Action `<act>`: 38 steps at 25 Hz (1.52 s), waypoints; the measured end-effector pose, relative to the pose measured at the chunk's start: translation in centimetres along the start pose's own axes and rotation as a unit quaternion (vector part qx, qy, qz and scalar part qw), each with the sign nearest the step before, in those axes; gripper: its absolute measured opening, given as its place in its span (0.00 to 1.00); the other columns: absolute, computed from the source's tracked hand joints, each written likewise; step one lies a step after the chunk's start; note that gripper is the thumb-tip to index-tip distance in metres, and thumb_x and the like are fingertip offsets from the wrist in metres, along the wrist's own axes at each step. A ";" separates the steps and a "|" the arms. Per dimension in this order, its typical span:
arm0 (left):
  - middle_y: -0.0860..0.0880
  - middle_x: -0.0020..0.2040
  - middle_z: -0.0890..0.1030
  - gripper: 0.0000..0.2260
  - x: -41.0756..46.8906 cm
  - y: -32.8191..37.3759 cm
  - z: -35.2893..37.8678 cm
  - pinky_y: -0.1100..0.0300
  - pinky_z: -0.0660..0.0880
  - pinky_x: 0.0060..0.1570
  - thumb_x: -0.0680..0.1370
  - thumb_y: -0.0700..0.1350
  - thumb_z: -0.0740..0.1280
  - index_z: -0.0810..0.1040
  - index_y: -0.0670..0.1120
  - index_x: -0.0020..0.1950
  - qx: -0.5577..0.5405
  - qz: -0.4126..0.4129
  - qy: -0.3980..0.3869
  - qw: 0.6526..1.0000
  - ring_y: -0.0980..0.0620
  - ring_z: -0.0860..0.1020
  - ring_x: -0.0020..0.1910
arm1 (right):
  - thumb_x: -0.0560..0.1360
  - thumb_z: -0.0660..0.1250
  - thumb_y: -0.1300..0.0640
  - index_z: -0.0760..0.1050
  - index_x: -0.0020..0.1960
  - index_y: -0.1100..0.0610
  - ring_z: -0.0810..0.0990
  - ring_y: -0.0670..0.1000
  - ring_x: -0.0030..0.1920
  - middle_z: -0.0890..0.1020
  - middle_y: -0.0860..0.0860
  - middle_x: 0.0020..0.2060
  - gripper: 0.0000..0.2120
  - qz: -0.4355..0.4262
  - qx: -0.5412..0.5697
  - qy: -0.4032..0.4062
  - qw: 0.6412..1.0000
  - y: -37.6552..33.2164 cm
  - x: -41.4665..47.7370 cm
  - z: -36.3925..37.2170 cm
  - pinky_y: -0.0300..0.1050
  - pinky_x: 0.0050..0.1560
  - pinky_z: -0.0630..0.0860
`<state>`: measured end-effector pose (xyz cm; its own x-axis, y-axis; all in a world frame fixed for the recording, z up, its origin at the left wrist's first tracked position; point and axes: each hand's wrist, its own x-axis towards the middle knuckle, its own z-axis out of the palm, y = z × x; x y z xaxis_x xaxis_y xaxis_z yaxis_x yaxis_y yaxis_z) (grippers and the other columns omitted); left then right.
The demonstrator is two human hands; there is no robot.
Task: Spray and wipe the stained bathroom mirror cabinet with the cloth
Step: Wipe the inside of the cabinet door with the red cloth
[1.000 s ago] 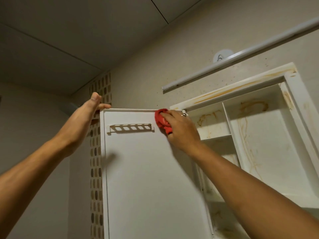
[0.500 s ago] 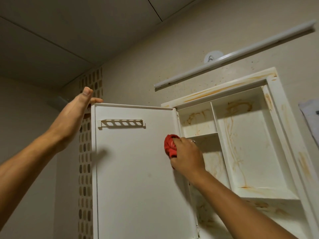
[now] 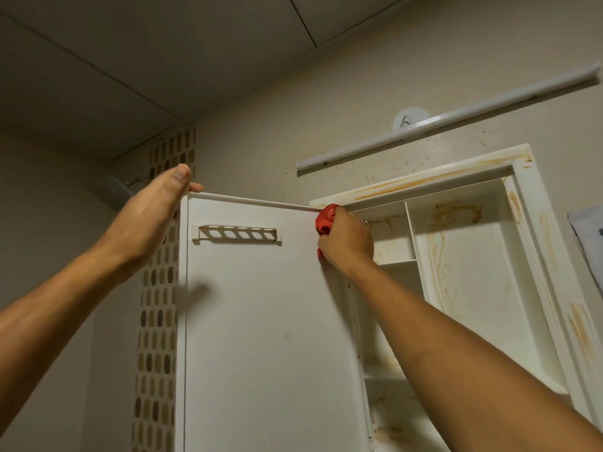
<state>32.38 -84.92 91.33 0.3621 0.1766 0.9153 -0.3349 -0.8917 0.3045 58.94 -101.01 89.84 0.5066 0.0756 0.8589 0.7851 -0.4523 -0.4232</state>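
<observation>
The white cabinet door [image 3: 261, 321] stands swung open, its inner face toward me, with a small slotted rack [image 3: 236, 233] near its top. My left hand [image 3: 153, 216] holds the door's top outer corner, thumb up and fingers over the edge. My right hand [image 3: 347, 239] grips a bunched red cloth [image 3: 326, 218] and presses it against the door's top hinge-side corner. The open cabinet [image 3: 535, 256] to the right has white shelves and compartments streaked with orange-brown stains.
A long white tube light [image 3: 450, 120] runs along the wall above the cabinet, with a round white hook behind it. A strip of brown mosaic tile [image 3: 158, 321] runs down the wall left of the door. A pale cloth edge [image 3: 590, 236] shows at far right.
My right hand with the red cloth slid down the door's hinge edge, then back up to the top corner. My left hand has stayed on the door's top outer corner.
</observation>
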 end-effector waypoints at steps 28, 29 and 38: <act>0.45 0.81 0.63 0.46 -1.4 1.0 0.8 0.39 0.64 0.75 0.77 0.76 0.51 0.51 0.47 0.85 0.251 0.039 0.001 0.967 0.41 0.64 0.79 | 0.79 0.69 0.59 0.77 0.54 0.51 0.85 0.46 0.38 0.85 0.47 0.42 0.05 0.104 0.094 -0.150 0.979 8.0 -11.3 -1.5 0.47 0.42 0.84; 0.44 0.82 0.61 0.48 -1.4 1.2 1.1 0.39 0.64 0.74 0.76 0.77 0.52 0.50 0.46 0.84 0.283 0.040 -0.004 0.958 0.41 0.63 0.79 | 0.80 0.69 0.59 0.78 0.53 0.52 0.86 0.48 0.39 0.85 0.49 0.42 0.04 0.107 0.126 -0.112 0.980 7.6 -9.7 -2.1 0.50 0.43 0.86; 0.41 0.83 0.57 0.44 -3.1 2.8 8.6 0.38 0.51 0.80 0.78 0.72 0.46 0.52 0.42 0.84 0.520 0.173 -0.026 0.836 0.42 0.54 0.83 | 0.77 0.71 0.60 0.79 0.62 0.49 0.84 0.49 0.46 0.84 0.48 0.48 0.15 0.090 0.044 -0.169 0.981 11.3 -16.3 1.7 0.47 0.49 0.82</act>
<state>37.77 -91.52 87.08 0.4468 -0.1606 0.8801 0.5012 -0.7700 -0.3949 60.12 -105.84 70.57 0.7167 0.2987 0.6301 0.6928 -0.4077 -0.5948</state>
